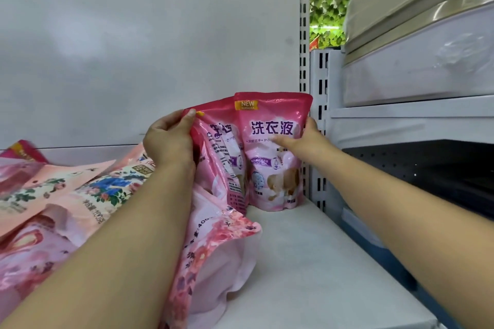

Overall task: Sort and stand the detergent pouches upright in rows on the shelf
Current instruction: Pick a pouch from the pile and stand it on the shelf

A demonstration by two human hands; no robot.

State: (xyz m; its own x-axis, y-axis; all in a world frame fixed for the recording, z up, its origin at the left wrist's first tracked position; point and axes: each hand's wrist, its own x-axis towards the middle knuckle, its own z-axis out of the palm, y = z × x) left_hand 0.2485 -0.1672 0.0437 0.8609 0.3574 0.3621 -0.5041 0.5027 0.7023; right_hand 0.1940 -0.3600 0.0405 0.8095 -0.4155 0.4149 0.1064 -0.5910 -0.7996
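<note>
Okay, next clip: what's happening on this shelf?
A person is standing glossy pink detergent pouches at the right end of a white shelf. The right hand steadies an upright pink pouch beside the slotted white upright. The left hand pinches the top of a second pink pouch leaning against it. A heap of floral pink pouches lies unsorted to the left.
</note>
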